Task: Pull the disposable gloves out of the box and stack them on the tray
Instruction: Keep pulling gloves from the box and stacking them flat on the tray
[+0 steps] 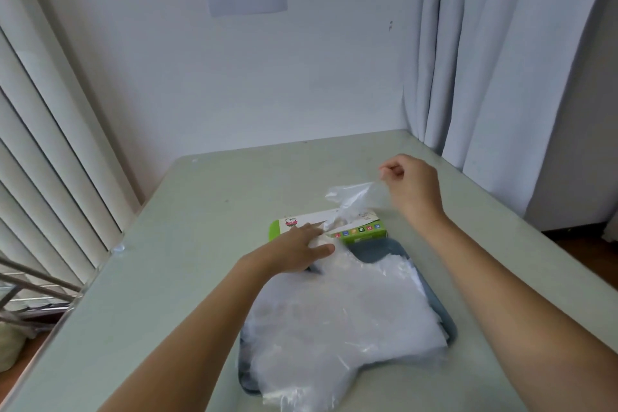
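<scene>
Head view: right hand (413, 189) pinches a glove (354, 197) from box (364, 232), left hand (297, 249) flat; tray (371, 249) holds glove pile (341, 318).

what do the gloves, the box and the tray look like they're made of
The raised glove: thin clear plastic film, glossy, see-through and crinkled. The glove box: probably printed cardboard, green and white, with crisp folded edges. The tray: looks like moulded plastic, smooth blue-grey with a rounded raised rim.
</scene>
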Motion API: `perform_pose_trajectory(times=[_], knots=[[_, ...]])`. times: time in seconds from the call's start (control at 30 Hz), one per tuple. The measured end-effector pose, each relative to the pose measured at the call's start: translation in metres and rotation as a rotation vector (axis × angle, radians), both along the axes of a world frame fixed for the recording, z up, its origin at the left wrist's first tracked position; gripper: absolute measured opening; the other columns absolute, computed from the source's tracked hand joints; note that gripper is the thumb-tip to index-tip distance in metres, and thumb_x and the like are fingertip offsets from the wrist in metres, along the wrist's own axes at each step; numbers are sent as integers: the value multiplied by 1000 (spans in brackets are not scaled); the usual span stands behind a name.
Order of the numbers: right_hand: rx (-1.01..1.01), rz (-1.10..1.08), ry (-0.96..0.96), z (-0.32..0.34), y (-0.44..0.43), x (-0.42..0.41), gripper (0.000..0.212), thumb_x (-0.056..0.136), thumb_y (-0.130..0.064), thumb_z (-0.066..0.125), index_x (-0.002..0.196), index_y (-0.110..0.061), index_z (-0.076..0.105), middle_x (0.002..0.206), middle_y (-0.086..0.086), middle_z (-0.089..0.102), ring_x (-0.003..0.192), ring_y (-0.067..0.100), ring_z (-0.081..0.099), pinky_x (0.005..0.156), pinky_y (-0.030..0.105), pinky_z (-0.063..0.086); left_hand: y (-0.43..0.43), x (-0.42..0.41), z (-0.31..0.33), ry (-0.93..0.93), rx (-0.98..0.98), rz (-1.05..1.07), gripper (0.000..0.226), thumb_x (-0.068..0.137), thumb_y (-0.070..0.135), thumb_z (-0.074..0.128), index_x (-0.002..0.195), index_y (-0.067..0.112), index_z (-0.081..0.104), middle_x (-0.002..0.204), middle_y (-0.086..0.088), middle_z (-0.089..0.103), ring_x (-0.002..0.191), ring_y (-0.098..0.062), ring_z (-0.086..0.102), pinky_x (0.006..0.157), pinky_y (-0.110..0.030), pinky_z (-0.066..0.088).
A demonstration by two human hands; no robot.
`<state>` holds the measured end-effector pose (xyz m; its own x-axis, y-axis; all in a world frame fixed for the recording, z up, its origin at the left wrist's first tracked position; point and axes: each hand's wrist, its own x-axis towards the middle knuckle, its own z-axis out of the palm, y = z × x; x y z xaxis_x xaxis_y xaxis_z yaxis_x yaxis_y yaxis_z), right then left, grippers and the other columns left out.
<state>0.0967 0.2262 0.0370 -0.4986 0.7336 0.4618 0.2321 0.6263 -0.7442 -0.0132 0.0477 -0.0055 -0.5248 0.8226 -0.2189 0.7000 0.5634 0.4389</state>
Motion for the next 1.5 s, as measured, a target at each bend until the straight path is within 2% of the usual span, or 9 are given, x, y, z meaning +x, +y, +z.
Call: perform_pose_trajectory(times=[0.27,0.4,0.5,0.67,0.87,1.17,1.27,1.4,1.5], knots=[[177,116,-301,-1,-14,-10,66,83,-53,64,134,-14,49,139,2,48,132,21,35,103,32,34,12,4,-4,32,-59,-9,54,95,56,43,146,42,33,155,-3,26,144,-30,21,116,-45,21],[209,4,-626,7,-13,-33,52,87,-48,61,117,-6,57,120,10,59,115,29,51,95,35,38,13,4,-5,38,-50,5,52,95,56,43,145,43,35,155,-3,26,143,-29,23,114,-45,28],[125,-77,-768,4,-8,-42,10,89,-13,59,96,-7,59,103,8,63,98,28,60,76,31,43,12,3,-7,36,-35,8,52,95,56,44,144,42,36,153,-3,29,142,-30,24,113,-46,28],[-48,-56,-291,-4,16,-36,35,89,-12,54,56,-9,43,57,5,41,60,23,40,49,28,26,9,6,-12,79,-31,-4,56,94,55,47,146,41,33,154,-1,26,142,-32,19,115,-49,21],[-398,144,535,23,16,-4,6,90,-13,61,89,-12,67,80,-5,62,71,0,55,71,14,43,6,9,-20,166,-9,-15,61,93,52,51,148,38,29,156,2,21,142,-30,17,116,-48,13],[-879,910,677,61,-12,42,24,83,-11,55,70,-19,73,91,5,73,93,15,69,80,22,53,-4,20,-4,10,585,209,46,91,31,64,135,22,51,129,13,46,124,-8,39,103,-17,25],[-951,1019,695,53,-21,47,14,65,-19,78,78,-13,75,99,8,73,100,19,68,85,25,55,-10,33,14,-412,892,378,13,94,16,58,102,15,68,109,0,68,99,-17,61,85,-23,47],[-997,1118,701,33,-30,52,17,59,-21,81,74,-16,76,107,8,71,112,22,63,104,29,43,-21,47,30,-1337,837,466,58,99,48,36,120,-2,58,114,-20,66,95,-34,66,77,-39,57],[-1089,1134,753,18,-41,55,17,57,-14,76,74,-15,74,109,9,70,114,24,61,107,31,38,-33,52,26,-1506,736,401,96,80,79,35,122,-5,55,120,-23,64,104,-40,65,82,-46,55]])
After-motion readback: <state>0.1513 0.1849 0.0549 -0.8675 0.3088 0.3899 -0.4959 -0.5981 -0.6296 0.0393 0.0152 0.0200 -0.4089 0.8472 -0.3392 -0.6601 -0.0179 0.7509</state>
